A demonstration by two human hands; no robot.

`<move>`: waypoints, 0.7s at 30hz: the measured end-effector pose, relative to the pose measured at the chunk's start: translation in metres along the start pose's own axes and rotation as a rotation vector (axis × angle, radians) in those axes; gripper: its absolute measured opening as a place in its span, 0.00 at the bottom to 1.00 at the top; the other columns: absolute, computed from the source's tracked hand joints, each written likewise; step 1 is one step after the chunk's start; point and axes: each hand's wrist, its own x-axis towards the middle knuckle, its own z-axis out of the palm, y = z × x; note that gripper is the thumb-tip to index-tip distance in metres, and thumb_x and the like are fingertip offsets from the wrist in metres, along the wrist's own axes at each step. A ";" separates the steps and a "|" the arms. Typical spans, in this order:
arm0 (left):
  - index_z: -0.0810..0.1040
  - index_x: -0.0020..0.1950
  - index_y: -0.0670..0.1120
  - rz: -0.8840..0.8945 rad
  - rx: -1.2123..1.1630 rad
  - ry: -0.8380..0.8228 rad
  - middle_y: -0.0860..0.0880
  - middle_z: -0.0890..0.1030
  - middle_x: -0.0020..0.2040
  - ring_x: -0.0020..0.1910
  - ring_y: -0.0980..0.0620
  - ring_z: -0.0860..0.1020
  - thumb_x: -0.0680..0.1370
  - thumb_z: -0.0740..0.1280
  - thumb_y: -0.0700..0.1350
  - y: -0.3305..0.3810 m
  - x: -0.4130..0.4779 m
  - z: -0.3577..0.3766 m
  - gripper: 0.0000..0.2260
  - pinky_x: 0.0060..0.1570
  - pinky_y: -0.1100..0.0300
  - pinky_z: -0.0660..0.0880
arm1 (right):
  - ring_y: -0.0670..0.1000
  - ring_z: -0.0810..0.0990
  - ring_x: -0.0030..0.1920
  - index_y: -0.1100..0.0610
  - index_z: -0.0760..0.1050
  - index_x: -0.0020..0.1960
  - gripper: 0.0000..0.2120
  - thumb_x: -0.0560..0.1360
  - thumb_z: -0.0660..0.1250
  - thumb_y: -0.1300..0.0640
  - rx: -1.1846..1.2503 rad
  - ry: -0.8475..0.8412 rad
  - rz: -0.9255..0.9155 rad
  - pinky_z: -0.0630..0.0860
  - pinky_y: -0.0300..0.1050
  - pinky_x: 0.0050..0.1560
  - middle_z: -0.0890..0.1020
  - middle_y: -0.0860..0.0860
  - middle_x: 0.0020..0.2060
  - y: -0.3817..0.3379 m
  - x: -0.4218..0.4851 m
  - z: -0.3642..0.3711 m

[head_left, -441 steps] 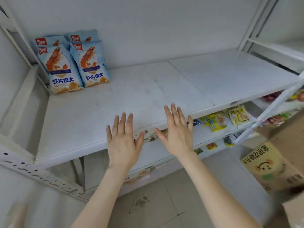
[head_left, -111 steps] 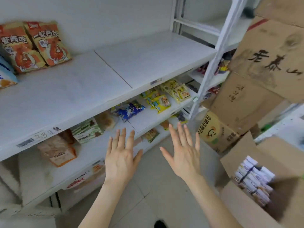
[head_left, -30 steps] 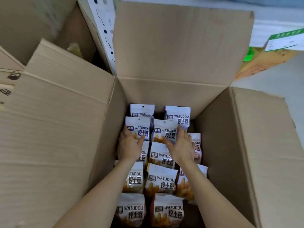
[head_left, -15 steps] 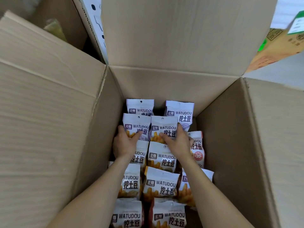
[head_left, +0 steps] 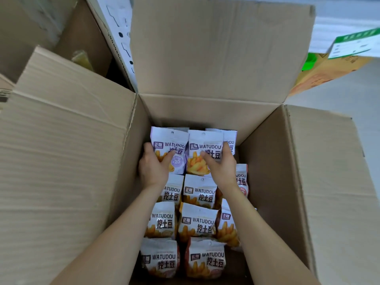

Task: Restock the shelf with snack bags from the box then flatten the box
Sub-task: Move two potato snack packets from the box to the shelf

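Note:
An open cardboard box (head_left: pixel 273 182) stands below me, its four flaps spread out. Inside lie several white WATUDOU snack bags printed with orange sticks, stacked in rows. My left hand (head_left: pixel 153 167) grips one snack bag (head_left: pixel 174 145) at the far left of the box. My right hand (head_left: pixel 221 167) grips a second snack bag (head_left: pixel 202 149) beside it. Both held bags are raised above the bags below. More bags (head_left: pixel 198 222) lie between my forearms. The shelf is out of view.
Another brown box (head_left: pixel 61 27) stands at the far left. A white perforated panel (head_left: pixel 117 27) leans behind the box's far flap. An orange carton with a green and white label (head_left: pixel 337 58) lies at the far right on a grey floor (head_left: pixel 349 93).
Both hands have closed on the two bags and lifted them up toward the far end of the box. A second ago the hands rested lower on the stack.

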 end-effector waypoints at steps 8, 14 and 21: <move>0.69 0.53 0.43 0.019 -0.034 -0.073 0.49 0.81 0.53 0.49 0.52 0.76 0.74 0.72 0.52 0.048 -0.028 -0.044 0.18 0.46 0.57 0.70 | 0.34 0.80 0.41 0.51 0.74 0.55 0.12 0.75 0.72 0.60 0.095 -0.005 0.035 0.74 0.28 0.40 0.82 0.41 0.44 -0.059 -0.032 -0.041; 0.69 0.52 0.44 0.022 -0.014 -0.104 0.50 0.81 0.51 0.49 0.50 0.77 0.74 0.71 0.53 0.071 -0.063 -0.085 0.18 0.46 0.56 0.71 | 0.35 0.78 0.32 0.52 0.74 0.53 0.10 0.75 0.72 0.57 0.039 -0.036 0.088 0.73 0.29 0.34 0.82 0.42 0.40 -0.098 -0.073 -0.073; 0.71 0.55 0.45 -0.015 -0.135 -0.154 0.54 0.81 0.48 0.47 0.52 0.80 0.73 0.73 0.49 0.103 -0.107 -0.145 0.17 0.47 0.54 0.77 | 0.34 0.78 0.33 0.52 0.74 0.53 0.11 0.74 0.73 0.58 0.030 0.007 0.129 0.72 0.27 0.33 0.81 0.43 0.41 -0.155 -0.128 -0.100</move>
